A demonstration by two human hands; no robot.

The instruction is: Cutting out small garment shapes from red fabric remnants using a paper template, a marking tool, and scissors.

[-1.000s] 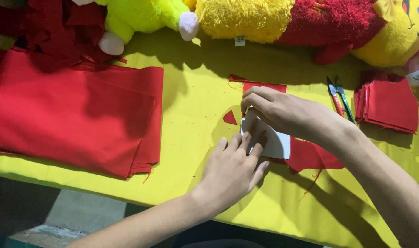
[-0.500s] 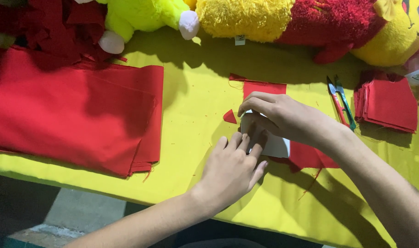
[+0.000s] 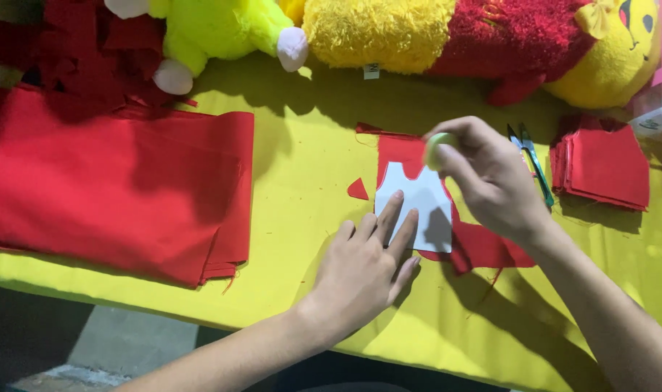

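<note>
White template (image 3: 416, 203) pinned by flat left hand (image 3: 363, 268).

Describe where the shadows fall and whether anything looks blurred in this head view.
Head view: light comes from the upper left, since the right hand and left hand throw dark shadows down-right over the yellow cloth table cover; the white paper template stays sharp; no glare shows.

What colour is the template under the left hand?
White template, lying on red fabric; the head view shows it.

Bright overhead light, hard dark shadows beneath both arms, sharp focus throughout.
</note>
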